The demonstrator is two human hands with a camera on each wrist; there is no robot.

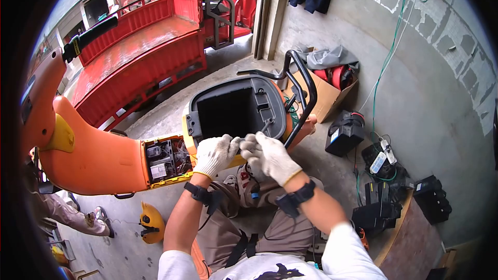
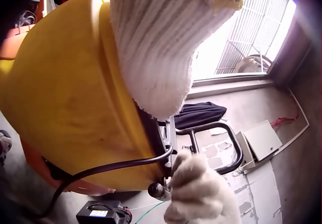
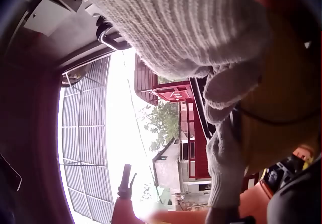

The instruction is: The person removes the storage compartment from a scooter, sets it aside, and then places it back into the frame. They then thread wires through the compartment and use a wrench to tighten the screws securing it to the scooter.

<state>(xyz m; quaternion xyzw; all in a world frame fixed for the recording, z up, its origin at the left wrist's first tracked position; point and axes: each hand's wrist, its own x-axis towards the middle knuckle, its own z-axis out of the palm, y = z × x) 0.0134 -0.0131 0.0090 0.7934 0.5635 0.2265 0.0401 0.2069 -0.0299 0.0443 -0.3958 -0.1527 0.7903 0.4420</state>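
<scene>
In the head view, both hands wear off-white knitted gloves and meet at the near rim of the open black seat box [image 1: 194, 124] on an orange-and-yellow scooter [image 1: 98, 150]. My left hand [image 1: 215, 155] has its fingers bent against the rim, its fingertips close to the right hand's; what they hold is hidden. With curled fingers, my right hand [image 1: 271, 158] pinches a black cable [image 2: 115, 164], which curves over the yellow body panel [image 2: 65, 83] in the left wrist view. The right wrist view shows the fingers of both hands close together.
An open compartment with wiring [image 1: 168, 159] lies left of the box; a black rack [image 1: 311, 88] rises on its right. Beyond stand a red cargo tricycle [image 1: 140, 67] and a cardboard box [image 1: 316, 98]. Batteries [image 1: 345, 134] sit by the wall. Another person's leg [image 1: 72, 215] shows left.
</scene>
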